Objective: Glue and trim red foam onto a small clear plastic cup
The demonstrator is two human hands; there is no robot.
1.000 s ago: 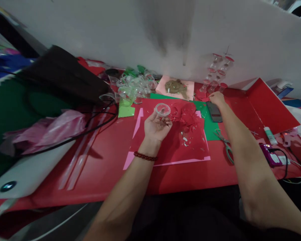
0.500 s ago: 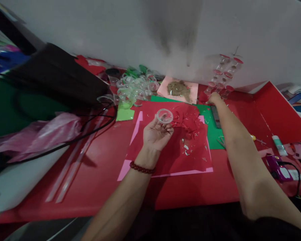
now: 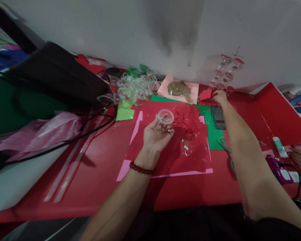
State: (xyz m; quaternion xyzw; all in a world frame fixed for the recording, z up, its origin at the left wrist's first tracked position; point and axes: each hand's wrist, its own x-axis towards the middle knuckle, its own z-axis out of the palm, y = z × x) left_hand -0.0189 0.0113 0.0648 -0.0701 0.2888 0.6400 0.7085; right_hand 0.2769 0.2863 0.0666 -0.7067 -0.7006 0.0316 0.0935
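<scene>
Head view: a clear cup (image 3: 166, 116) is pinched by the left hand (image 3: 157, 134) above red paper (image 3: 165, 157); the grip of the right hand (image 3: 220, 96) cannot be told. Red-ended cups (image 3: 232, 68) are stacked; loose cups (image 3: 134, 89) seem unworked.

Around three o'clock: one phone (image 3: 218, 117), one pair of scissors (image 3: 225, 146), one tube (image 3: 280, 147). Toward eight: two clear strips (image 3: 72, 170).
</scene>
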